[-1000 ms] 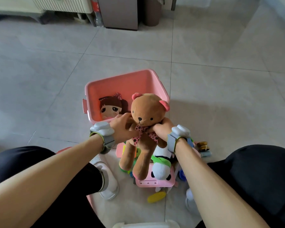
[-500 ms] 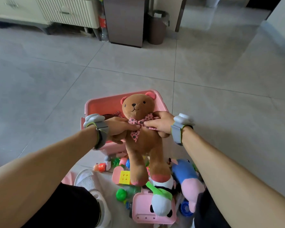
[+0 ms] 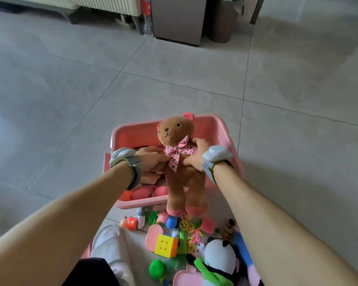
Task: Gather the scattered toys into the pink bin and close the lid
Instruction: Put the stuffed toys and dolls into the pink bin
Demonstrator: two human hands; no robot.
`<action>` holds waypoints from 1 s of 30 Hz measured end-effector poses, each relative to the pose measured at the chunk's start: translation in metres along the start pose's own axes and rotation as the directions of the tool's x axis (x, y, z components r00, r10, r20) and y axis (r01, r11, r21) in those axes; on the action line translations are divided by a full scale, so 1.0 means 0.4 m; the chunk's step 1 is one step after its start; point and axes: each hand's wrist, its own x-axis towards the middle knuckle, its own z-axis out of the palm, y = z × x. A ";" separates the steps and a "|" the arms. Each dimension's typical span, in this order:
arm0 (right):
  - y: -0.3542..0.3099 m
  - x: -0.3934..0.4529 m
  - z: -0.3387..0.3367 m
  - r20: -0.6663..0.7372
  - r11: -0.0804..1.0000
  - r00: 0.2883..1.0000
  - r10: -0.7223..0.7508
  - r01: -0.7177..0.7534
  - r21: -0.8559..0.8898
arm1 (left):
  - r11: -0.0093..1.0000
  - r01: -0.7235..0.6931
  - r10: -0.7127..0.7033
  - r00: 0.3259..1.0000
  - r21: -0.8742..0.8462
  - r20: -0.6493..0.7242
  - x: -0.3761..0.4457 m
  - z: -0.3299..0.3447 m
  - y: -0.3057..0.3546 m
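I had the brown teddy bear [image 3: 180, 162] upright over the pink bin [image 3: 225, 131] — my left hand [image 3: 152, 156] curled round its side under the arm, my right hand [image 3: 194, 155] clamped on the other side just below the spotted pink bow [image 3: 177, 151]. Its head stood above the bin's far rim, and its pink-soled feet hung past the near rim, over the pile on the floor [image 3: 174, 79]. Inside the bin, pink and orange soft things showed beneath my left wrist, though I could not tell what they were. Grey bands sat on both my wrists. On the floor near me lay the scattered lot: a yellow puzzle cube [image 3: 166, 245], a green ball [image 3: 157, 268], a panda plush [image 3: 220, 256] with a green strap, a small red-bodied figure [image 3: 131, 222], a blue piece [image 3: 171, 221] just by the bear's feet — and my grey slipper [image 3: 110, 244] beside them.
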 end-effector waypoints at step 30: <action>0.219 0.315 0.218 0.140 0.931 0.952 0.273 -0.225 -0.286 | 0.477 0.039 0.265 0.946 0.878 -0.186 0.362 -0.062 -0.162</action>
